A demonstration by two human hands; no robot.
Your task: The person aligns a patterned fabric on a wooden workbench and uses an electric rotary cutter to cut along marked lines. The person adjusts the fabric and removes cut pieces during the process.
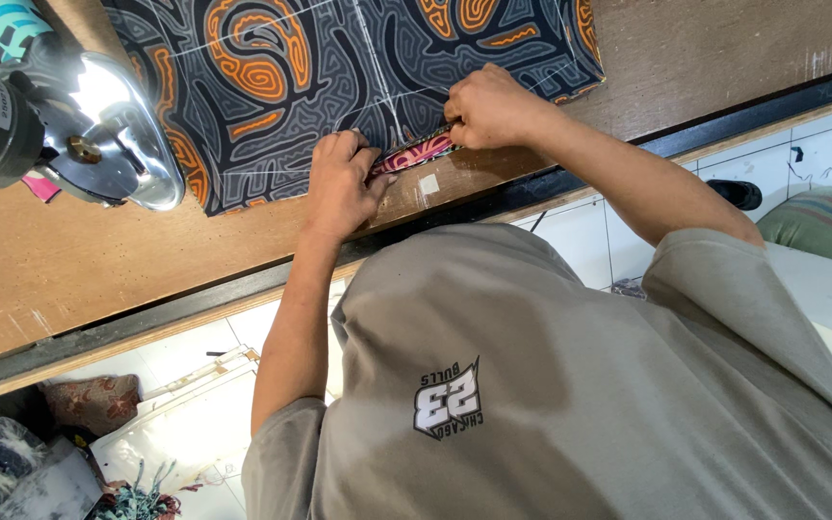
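At the near edge of the wooden bench (69, 260), two hands work on one sheet of dark fabric (272, 87) printed with orange swirls and crossed by thin white chalk lines. The fabric lies flat and reaches from the bench's far edge almost to its near edge. One narrow pink and red patterned strip (416, 152) runs along the fabric's near border, between the two hands.

The left hand (339, 183) rests on the fabric's near border with its fingers bent and knuckles up, and its thumb side touches the strip's left end. I cannot tell whether its grip pinches anything. The right hand (493, 106) is closed into a tight grip at the strip's right end, knuckles up, holding the strip against the fabric.

One small white patch (429, 183) lies on bare wood just beside the strip, towards the near edge. One electric cloth cutter (60, 125) with a shiny round guard stands on the fabric's left corner, well apart from both hands.

Below the bench's dark rim, the white tiled floor (580, 241) carries cloth bundles (89, 400) at the left and one green striped cushion (825, 226) at the right.
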